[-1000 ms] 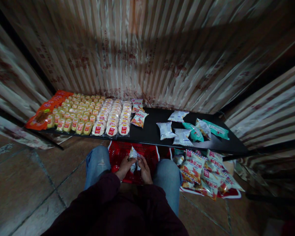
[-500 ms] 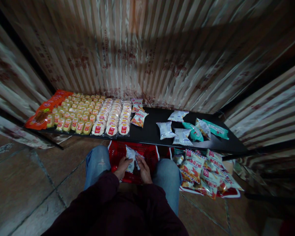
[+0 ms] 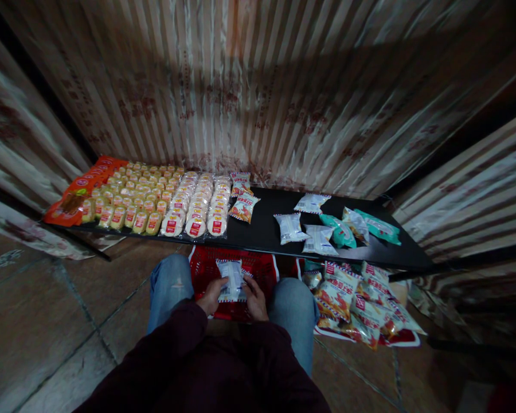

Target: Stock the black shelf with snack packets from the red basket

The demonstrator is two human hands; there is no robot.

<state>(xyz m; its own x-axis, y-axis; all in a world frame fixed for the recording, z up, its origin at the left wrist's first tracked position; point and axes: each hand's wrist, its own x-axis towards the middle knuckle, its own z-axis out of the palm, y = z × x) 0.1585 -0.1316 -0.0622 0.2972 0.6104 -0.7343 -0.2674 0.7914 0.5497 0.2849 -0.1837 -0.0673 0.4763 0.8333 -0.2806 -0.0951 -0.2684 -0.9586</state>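
Between my knees, above a red basket (image 3: 258, 261), I hold a snack bag (image 3: 231, 278) with its pale printed back facing up. My left hand (image 3: 212, 295) grips its left edge. My right hand (image 3: 254, 298) pinches the right edge, thumb on top. On the black shelf (image 3: 262, 235) in front of me, two similar snack bags (image 3: 243, 206) lie face up beside rows of round white wrapped cakes (image 3: 195, 223). Farther right on the shelf are several pale bags (image 3: 289, 228) lying back up and green packets (image 3: 339, 230).
Yellow wrapped cakes (image 3: 133, 198) and an orange bag (image 3: 75, 198) fill the shelf's left end. By my right knee, a second red basket (image 3: 406, 339) is heaped with snack bags (image 3: 336, 289). Curtains (image 3: 223, 86) hang behind and at both sides.
The snack bag in my hands has turned from a slanted, partly edge-on pose to lying flatter with its back up. My hands have shifted slightly around it.
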